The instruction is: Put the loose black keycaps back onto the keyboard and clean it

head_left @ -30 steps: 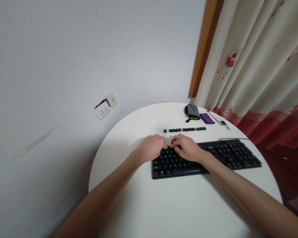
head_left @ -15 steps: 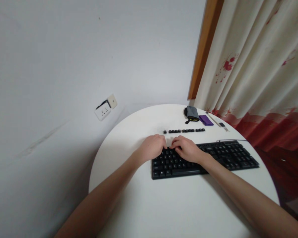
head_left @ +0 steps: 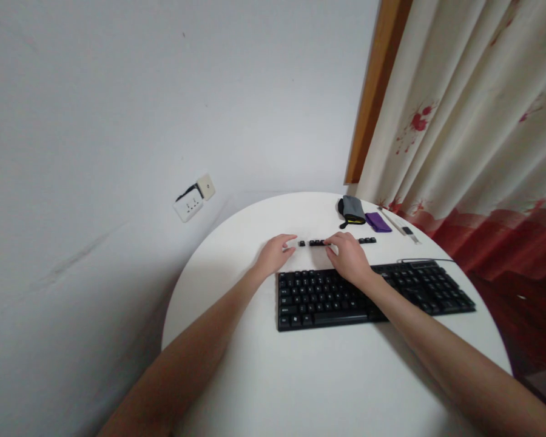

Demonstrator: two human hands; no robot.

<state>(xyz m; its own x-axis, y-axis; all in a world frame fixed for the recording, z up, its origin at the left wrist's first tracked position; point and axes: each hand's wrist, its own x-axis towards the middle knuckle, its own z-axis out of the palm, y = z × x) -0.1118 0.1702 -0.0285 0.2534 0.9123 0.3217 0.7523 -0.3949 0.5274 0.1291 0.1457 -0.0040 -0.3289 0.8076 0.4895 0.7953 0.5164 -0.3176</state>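
A black keyboard (head_left: 409, 291) lies across a round white table (head_left: 300, 376). Behind it runs a row of loose black keycaps (head_left: 316, 243). My right hand (head_left: 349, 258) reaches past the keyboard's far edge. Its fingers are bent down and pinched together onto the middle of that row, hiding some caps; what they hold is hidden. My left hand (head_left: 275, 252) rests flat on the table just left of the row, fingers stretched out and holding nothing, its fingertips close to the leftmost cap.
At the table's far side lie a grey pouch (head_left: 352, 209), a purple item (head_left: 377, 221) and a thin white tool (head_left: 394, 221). A wall socket (head_left: 188, 205) sits on the white wall to the left. A cream and red curtain (head_left: 473, 152) hangs at the right.
Both hands have left the keyboard's upper left keys and moved forward to the keycap row. The left hand's fingers have straightened out.
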